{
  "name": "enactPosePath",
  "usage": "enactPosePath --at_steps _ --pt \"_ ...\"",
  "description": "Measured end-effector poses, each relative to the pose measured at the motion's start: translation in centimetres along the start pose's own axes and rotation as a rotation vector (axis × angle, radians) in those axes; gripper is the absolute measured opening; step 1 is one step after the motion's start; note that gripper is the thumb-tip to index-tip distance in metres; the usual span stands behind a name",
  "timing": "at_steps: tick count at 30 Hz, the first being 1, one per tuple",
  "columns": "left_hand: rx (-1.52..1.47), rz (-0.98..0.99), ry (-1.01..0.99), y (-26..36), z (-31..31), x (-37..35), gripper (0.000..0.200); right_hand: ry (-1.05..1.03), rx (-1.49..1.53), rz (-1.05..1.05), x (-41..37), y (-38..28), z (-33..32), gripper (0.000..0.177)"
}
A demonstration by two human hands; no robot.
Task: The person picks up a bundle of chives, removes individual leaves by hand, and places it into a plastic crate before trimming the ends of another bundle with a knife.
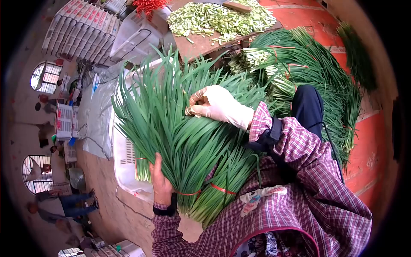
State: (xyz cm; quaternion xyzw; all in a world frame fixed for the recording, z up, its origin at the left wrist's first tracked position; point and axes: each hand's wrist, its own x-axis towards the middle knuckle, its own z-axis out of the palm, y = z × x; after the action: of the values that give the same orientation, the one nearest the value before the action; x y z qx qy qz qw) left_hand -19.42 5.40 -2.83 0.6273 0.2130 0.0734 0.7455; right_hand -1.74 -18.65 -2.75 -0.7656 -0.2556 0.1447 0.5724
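Orange floor, chive bundle [188,141] gripped by left fingers [159,171]

Only one camera here, and it's riding on the person's head, pointing forward and down past the chest. It's sitting really close to the work: the bundle of chives [188,141] is filling the middle and a plaid sleeve [299,145] is crowding the lower right. The fisheye is bending everything and blacking out the corners. The room along the left edge is probably showing sideways, but it's tiny and warped.
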Motion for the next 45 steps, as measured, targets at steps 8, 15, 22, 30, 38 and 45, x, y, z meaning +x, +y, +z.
enactPosePath --at_steps 8,15,22,30,38,45 --pt "-0.109 -0.046 0.034 -0.3 -0.5 0.3 0.034 0.262 0.578 -0.040 -0.8 1.2 2.7 0.018" --pt "0.034 0.053 0.171 -2.3 -1.5 0.8 0.037 0.562 1.360 -0.103 0.6 3.0 -5.4 0.040" --pt "0.295 0.178 -0.020 0.4 1.3 -1.1 0.036 0.543 0.322 -0.387 -3.1 -6.7 -5.1 0.025" --pt "0.174 0.129 0.047 -0.1 1.7 -1.4 0.032 0.445 -0.347 -0.667 0.7 -5.9 -2.2 0.006" --pt "0.177 0.131 0.077 -0.5 1.0 -1.0 0.029 0.385 -0.343 -0.504 -0.6 -3.4 -2.6 0.017" --pt "0.126 0.130 0.050 -0.7 0.9 -0.9 0.031 0.185 -0.253 -0.322 -0.9 -4.1 -2.8 0.020"
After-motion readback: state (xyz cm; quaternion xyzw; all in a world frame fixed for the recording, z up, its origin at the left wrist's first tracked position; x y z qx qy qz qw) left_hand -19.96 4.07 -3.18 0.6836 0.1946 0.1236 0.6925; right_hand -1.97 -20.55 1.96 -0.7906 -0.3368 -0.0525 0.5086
